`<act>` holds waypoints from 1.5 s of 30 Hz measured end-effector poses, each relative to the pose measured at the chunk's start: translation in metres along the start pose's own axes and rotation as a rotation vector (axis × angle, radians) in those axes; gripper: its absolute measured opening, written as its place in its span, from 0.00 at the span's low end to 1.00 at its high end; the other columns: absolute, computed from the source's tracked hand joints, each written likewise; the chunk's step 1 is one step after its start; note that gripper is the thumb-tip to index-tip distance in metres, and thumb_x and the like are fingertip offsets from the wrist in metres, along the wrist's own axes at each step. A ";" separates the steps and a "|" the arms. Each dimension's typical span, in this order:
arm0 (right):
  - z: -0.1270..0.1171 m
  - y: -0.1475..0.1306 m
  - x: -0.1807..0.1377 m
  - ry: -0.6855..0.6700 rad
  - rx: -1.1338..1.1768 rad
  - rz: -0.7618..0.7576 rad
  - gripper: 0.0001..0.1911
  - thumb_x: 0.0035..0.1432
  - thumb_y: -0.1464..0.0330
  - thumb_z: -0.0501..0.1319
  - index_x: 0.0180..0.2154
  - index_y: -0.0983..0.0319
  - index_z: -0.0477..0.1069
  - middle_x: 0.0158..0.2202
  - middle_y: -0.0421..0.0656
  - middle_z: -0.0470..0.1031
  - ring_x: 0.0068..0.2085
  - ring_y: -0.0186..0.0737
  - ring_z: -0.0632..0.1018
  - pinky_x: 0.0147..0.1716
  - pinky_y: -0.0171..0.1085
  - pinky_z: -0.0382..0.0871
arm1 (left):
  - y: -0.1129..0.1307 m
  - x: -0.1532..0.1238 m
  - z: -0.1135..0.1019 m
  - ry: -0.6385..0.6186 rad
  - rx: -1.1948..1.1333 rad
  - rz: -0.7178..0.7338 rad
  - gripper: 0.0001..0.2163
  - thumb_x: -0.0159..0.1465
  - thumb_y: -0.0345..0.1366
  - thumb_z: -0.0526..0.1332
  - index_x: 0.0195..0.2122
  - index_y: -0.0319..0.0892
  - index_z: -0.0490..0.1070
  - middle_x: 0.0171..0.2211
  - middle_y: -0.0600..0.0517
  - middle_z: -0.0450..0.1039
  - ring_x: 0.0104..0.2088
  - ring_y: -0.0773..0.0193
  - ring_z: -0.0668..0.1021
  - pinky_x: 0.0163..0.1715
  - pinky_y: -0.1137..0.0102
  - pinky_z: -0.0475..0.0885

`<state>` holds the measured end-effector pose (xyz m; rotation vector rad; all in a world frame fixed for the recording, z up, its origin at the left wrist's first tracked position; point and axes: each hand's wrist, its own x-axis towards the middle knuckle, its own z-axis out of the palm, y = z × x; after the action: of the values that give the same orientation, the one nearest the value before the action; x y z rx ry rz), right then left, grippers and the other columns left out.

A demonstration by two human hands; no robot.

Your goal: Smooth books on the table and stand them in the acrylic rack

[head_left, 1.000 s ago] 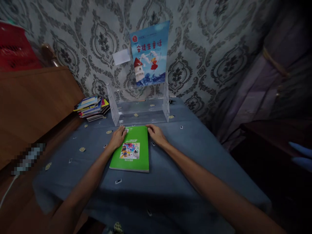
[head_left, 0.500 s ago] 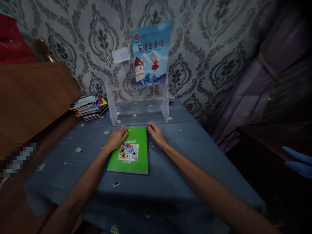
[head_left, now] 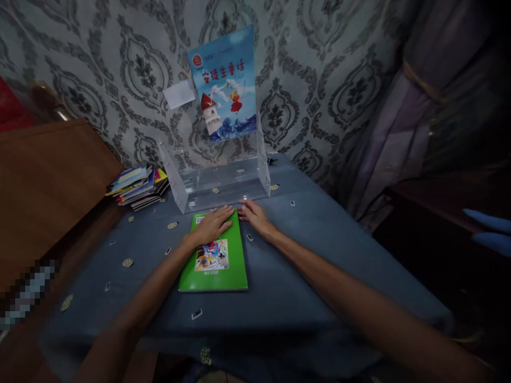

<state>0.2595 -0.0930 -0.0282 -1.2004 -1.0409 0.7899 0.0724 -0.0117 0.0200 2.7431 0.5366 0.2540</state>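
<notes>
left hand (head_left: 213, 224) open, fingers flat, palm down on the far end of the green book (head_left: 221, 268); right hand (head_left: 255, 215) open, flat on the bench (head_left: 319, 255) at the book's far right corner, edge contact unclear. Book lies flat, cover up, just in front of the clear acrylic stand (head_left: 223, 183); long axis runs from the person toward the stand, top edge nearest it

The blue picture book (head_left: 225, 82) in the clear acrylic stand (head_left: 217, 186) bears the red title 安徒生童话 across its cover; the round red badge at its upper left corner is too small to read; the green book (head_left: 217, 274) on the desk (head_left: 303, 250) has a line of lettering under its cover picture, blurred beyond reading; the white slip (head_left: 179, 94) on the wall shows no legible writing.
</notes>
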 end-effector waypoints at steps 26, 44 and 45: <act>0.003 -0.029 -0.036 -0.335 -0.769 -0.340 0.24 0.71 0.59 0.50 0.64 0.55 0.64 0.64 0.47 0.70 0.65 0.49 0.70 0.67 0.57 0.57 | -0.062 -0.025 0.000 0.204 -0.206 -0.050 0.19 0.71 0.38 0.51 0.60 0.42 0.70 0.61 0.46 0.72 0.63 0.54 0.71 0.67 0.55 0.60; -0.007 -0.012 -0.005 -0.354 -0.658 -0.261 0.25 0.71 0.61 0.47 0.64 0.57 0.65 0.64 0.46 0.71 0.64 0.46 0.71 0.64 0.54 0.63 | -0.036 -0.028 -0.022 -0.162 0.144 0.081 0.34 0.73 0.57 0.42 0.73 0.40 0.46 0.74 0.44 0.43 0.74 0.55 0.46 0.72 0.52 0.40; -0.007 -0.012 -0.004 -0.352 -0.643 -0.256 0.24 0.71 0.60 0.46 0.64 0.56 0.65 0.63 0.46 0.72 0.63 0.46 0.72 0.64 0.54 0.64 | -0.030 -0.029 -0.022 -0.180 0.145 0.101 0.35 0.73 0.58 0.42 0.73 0.40 0.44 0.74 0.43 0.41 0.74 0.55 0.46 0.72 0.53 0.39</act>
<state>0.2642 -0.1018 -0.0173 -1.4455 -1.7910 0.4787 0.0308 0.0098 0.0264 2.8999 0.3829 -0.0101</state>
